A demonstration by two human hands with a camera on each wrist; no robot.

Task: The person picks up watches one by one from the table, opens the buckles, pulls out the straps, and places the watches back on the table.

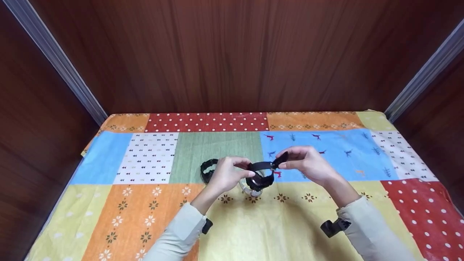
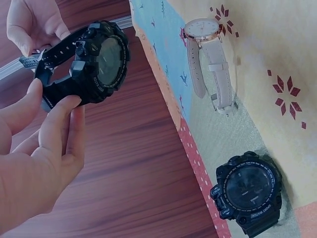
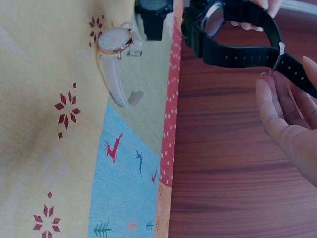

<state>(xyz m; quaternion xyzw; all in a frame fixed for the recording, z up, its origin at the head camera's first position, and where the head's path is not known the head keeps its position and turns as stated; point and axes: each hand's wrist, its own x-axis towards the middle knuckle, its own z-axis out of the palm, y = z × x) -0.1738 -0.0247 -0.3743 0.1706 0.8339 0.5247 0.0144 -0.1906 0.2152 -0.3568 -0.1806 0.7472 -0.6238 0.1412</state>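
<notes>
A black sports watch (image 1: 261, 180) is held up above the cloth between both hands. My left hand (image 1: 227, 174) grips its strap beside the case, fingers and thumb on either side, as the left wrist view shows. My right hand (image 1: 308, 164) pinches the free strap end near the metal buckle (image 3: 281, 48). The strap (image 3: 237, 56) runs through that buckle, so the watch forms a loop. Below it lies a white-strapped watch (image 2: 203, 30) with a rose-gold rim. Another black sports watch (image 2: 249, 191) lies on the cloth left of it in the head view, partly behind my left hand.
A patchwork-patterned cloth (image 1: 253, 224) covers the table. Brown wood-grain panels (image 1: 232, 54) stand behind it and at both sides, with grey metal strips (image 1: 59, 61) at the corners. Black cameras (image 1: 335, 227) are strapped over the sleeves at both wrists.
</notes>
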